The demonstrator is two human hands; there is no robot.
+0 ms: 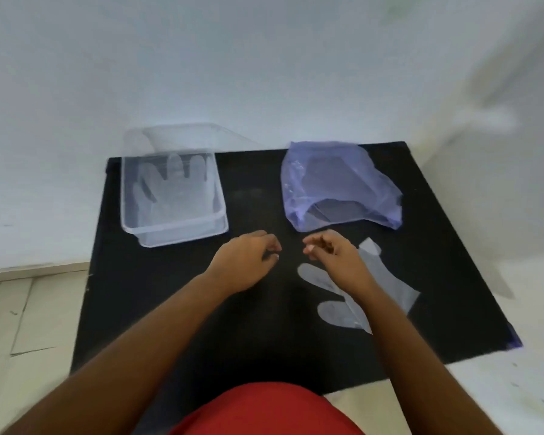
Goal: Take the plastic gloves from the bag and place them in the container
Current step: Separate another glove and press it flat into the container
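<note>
One clear plastic glove (pixel 387 277) lies flat on the black surface (pixel 176 309), near the person, partly under the right forearm. Another glove (pixel 173 186) already rests inside the clear container (pixel 173 237) at the far left of the surface. The purple bag (pixel 336 183) sits at the far right with its mouth facing the person; whether more gloves remain inside cannot be told through the tinted film.

The left hand (pixel 245 262) and right hand (pixel 333 255) hover side by side between the container and the bag, apart from each other, fingers loosely curled and seemingly holding nothing, though a thin clear film pinched there would be hard to see.

The risks probably come from the material. The loose glove is thin and light, so the forearm above it could drag it off the surface. A pinch might catch only one layer or slip. Static could make it cling to the fingers over the container.
</note>
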